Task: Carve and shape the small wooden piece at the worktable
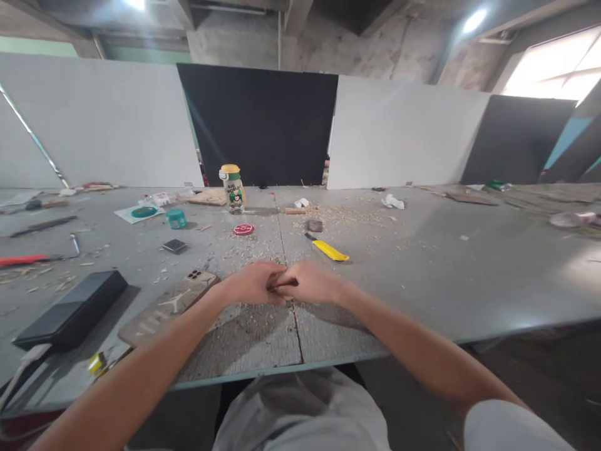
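Note:
My left hand (pixel 256 282) and my right hand (pixel 312 282) meet above the near middle of the grey table, their fingers curled against each other. Whatever lies between the fingertips is too small or hidden to make out. Just beyond them a yellow-handled knife (pixel 330 250) rests on the table, with a small brown block (pixel 314 225) behind it. Beside my left forearm lies a brown phone (pixel 164 308), partly covered by that arm. A round red tin (pixel 243 230) sits farther back on the left.
A bottle with a yellow lid (pixel 233 191) stands at the back, near a teal jar (pixel 176 218). At the left are a black power bank (pixel 72 309) with a cable and a red-handled tool (pixel 23 260). Wood shavings litter the table (pixel 451 269); upright panels border its back.

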### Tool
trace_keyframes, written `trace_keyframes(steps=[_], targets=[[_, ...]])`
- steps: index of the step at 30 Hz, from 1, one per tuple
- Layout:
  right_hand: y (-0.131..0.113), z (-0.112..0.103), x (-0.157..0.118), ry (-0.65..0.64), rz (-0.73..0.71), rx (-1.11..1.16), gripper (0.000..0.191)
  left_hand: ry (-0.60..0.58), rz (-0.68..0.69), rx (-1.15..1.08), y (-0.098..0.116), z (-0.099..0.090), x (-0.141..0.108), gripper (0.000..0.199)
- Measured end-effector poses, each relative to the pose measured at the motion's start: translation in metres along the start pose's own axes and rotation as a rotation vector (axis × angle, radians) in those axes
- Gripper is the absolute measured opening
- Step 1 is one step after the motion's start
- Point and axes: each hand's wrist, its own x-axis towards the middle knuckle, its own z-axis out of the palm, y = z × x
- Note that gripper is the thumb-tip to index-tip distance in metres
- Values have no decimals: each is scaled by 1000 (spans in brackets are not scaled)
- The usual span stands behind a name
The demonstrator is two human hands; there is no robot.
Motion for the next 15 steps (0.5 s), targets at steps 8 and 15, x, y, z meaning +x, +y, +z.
trace_keyframes(steps=[8, 15], targets=[[24, -32, -15, -74, 198, -11, 31, -2, -39, -31, 6, -4, -5, 39], [34, -33, -16, 2, 247, -31, 31, -5, -34, -46, 5, -6, -6, 46]])
